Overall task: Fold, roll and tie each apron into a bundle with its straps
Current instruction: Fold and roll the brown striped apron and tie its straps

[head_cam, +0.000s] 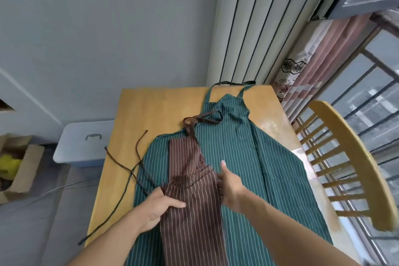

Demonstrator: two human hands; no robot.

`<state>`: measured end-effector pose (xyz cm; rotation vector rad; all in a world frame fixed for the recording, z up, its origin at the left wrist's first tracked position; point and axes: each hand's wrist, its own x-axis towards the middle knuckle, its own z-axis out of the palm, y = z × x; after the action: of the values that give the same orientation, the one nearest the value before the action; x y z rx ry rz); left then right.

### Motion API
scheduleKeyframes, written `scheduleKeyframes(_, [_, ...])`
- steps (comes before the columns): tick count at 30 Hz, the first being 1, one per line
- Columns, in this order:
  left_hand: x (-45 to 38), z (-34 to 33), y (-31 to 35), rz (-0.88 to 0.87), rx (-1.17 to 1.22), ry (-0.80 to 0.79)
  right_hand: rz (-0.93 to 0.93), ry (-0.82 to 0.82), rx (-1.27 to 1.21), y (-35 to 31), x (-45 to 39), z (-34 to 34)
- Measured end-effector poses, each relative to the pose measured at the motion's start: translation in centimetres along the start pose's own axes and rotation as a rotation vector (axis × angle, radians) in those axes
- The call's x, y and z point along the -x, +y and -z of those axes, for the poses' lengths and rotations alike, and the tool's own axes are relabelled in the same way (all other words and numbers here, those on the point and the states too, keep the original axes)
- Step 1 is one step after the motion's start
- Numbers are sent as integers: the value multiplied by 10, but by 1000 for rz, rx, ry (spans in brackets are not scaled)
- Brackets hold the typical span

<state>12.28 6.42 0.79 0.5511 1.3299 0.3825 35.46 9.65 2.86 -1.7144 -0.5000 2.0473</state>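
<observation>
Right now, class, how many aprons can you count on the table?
2. The green apron lies spread flat across the wooden table. The brown apron, folded into a narrow strip, lies on top of it, between both hands. Others may be hidden out of view.

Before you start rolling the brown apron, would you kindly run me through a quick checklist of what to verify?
1. Brown apron folded into a narrow strip lengthwise: ok.
2. Left hand pinning the strip's left edge: ok.
3. Right hand against the right edge: ok.
4. Brown waist straps clear of the fold, trailing left across the table: ok.
5. Neck strap flat: not ok, bunched at the top.
6. Green apron out of the way: not ok, it lies spread beneath the brown one.
</observation>
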Motion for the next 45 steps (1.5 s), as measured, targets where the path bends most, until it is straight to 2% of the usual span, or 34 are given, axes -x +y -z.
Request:
scheduleKeyframes(1, [6,-3,3,5,-17,-1,43,129,102,2,-8,-1])
scheduleKeyframes(3, [5,-5,9,31,-35,-51,111,275,396,4,-39,3])
scheduleKeyframes(6, [1,-8,18,71,-40,-162,86,246,768,11,-82,17])
scheduleKeyframes(8, [-3,-8,16,80,-35,-166,100,243,871,11,-86,14])
scheduleKeyframes(11, [-13,-11,17,80,-76,-127,155,225,728,1,-72,8])
scheduleKeyframes(13, [-19,-14,16,73,-111,-100,98,226,436,-3,-71,16])
scheduleKeyframes(15, [-22,-19,17,88,-131,-103,-51,266,20,-7,-73,23])
scheduleKeyframes(16, [-23,-22,17,90,-140,-111,-112,286,-111,-7,-75,27])
scheduleKeyframes(17, [-24,-24,17,92,-144,-110,-126,294,-128,-8,-76,31])
scheduleKeyframes(20, [-27,-28,23,91,-114,-55,-97,289,-7,-12,-71,33])
scheduleKeyframes(24, [-32,-24,41,67,41,-4,94,327,284,-12,-65,26])
scheduleKeyframes(26, [-37,-21,50,56,120,52,145,343,339,-12,-60,26])
scheduleKeyframes(29, [-42,-16,61,6,163,106,131,135,255,-13,-45,37])
scheduleKeyframes(32, [-50,-15,70,-34,194,146,212,-1,424,-17,-34,40])
scheduleKeyframes(34, [-58,-16,78,-58,176,189,280,-38,432,-25,-36,33])
scheduleKeyframes(39, [-76,-5,94,-144,101,258,479,186,545,-50,-52,13])
scheduleKeyframes(43, [-76,0,89,-140,16,199,558,240,980,-52,-74,18])
scheduleKeyframes(45, [-73,-1,86,-130,-1,155,497,289,1148,-56,-81,20])
